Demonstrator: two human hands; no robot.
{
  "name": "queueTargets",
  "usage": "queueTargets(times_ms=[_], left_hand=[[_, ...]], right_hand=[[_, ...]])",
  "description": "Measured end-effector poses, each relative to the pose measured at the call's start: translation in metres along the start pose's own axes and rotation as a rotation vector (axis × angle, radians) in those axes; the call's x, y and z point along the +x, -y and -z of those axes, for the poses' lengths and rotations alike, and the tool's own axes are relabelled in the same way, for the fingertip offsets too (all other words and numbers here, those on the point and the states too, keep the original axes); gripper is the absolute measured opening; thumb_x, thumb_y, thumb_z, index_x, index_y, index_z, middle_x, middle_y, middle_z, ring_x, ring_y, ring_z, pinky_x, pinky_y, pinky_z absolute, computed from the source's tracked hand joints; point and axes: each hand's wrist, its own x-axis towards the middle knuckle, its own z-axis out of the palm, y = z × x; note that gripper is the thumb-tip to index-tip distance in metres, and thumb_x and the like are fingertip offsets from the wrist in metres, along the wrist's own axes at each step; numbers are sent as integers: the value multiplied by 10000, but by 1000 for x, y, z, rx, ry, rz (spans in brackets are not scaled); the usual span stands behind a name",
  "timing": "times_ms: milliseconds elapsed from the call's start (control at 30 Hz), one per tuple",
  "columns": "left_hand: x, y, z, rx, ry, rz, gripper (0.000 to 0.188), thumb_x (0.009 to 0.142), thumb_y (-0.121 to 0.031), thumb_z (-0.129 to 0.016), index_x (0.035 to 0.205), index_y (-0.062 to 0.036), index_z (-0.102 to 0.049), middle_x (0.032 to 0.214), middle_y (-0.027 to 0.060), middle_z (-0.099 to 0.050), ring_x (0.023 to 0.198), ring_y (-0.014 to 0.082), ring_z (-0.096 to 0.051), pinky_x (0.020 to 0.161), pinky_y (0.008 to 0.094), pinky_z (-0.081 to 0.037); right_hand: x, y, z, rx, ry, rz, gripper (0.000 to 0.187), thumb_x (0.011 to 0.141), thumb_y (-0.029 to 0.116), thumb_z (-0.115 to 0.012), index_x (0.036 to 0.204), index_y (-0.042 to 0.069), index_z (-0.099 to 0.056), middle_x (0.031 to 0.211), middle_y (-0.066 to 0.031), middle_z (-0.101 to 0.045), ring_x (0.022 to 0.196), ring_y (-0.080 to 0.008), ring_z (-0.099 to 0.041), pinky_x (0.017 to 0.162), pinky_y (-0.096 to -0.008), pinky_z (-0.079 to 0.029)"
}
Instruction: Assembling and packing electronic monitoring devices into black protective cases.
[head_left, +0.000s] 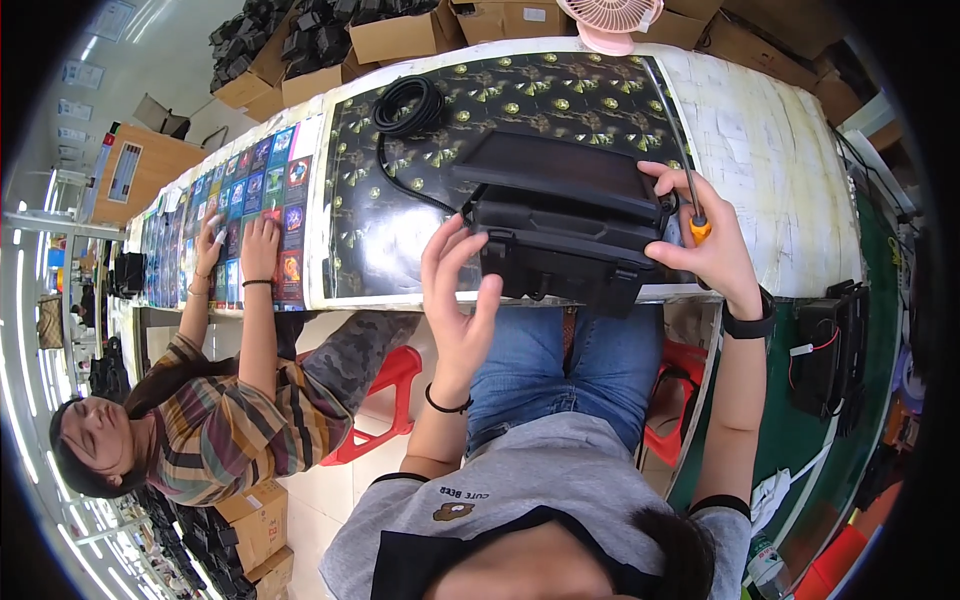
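One boxy black plastic device [555, 228] sits between the left hand [455, 310], grip spread at its side, and the right hand [727, 250], grip pinching its end — orange-handled metal screwdriver [702, 229] tucked in; coiled black cable [384, 112] beyond the left grip.

Forearms of the wearer: the left forearm [438, 432] and the right forearm [732, 405] are both rising through the view. The left hand [452, 300] is standing upright and loosely spread, its fingers [436, 258] bending gently while its thumb [485, 305] is pointing upward, apart from them. The right hand [722, 250] is leaning inward, its fingers curling and its thumb extending leftward below them.
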Motion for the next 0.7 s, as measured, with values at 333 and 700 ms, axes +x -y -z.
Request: queueTargets(times_ms=[333,700], left_hand=[[61,-18,17,507,53,-503,122,825,-174,-685,836,-52,-685,1224,105,-630,1218,374,-532,1030,479,-398],[92,-20,-33,663,241,-491,507,891,-418,-650,1358,-234,-578,1333,56,-517,1307,297,-424,1105,563,-244]], right_hand=[[2,-2,-5,48,8,16,516,685,165,-870,1104,96,-576,1370,-25,-608,563,0,-349,523,-171,-310],[6,-19,-26,-85,-438,197,370,765,123,-848,1067,52,-648,1152,-23,-634,635,-37,-474,543,-197,-390]])
